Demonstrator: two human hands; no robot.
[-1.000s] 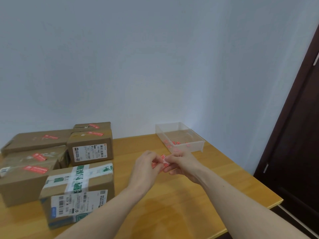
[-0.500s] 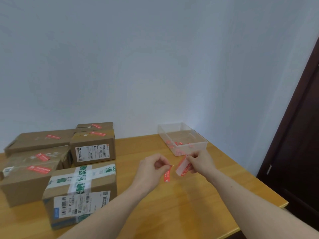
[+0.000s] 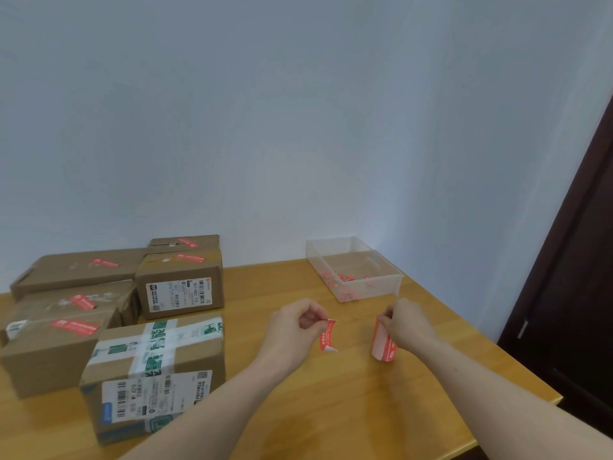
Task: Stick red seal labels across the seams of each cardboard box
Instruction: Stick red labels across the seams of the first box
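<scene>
Hanging from the left hand (image 3: 292,327) was the peeled red seal label (image 3: 327,336), pinched at its top end between thumb and fingertip, long axis pretty much straight down and the bottom curling a bit. The right hand (image 3: 406,323) pinched what looked like the leftover backing strip (image 3: 383,341), though it was a bit too blurry to be sure it was bare backing.

The thing that mattered: the only cardboard box without a red seal, the green-taped box (image 3: 156,363), sat at the table's (image 3: 365,410) near edge toward its left side, just left of the left hand. So the label hand was the nearer one. I'd guess the label needed swinging left and laying flat across the tape seam on top. Other boxes (image 3: 180,283) behind it, toward the far left corner, already wore red labels. Clear tray (image 3: 391,280) sat at the far edge near the right corner.
</scene>
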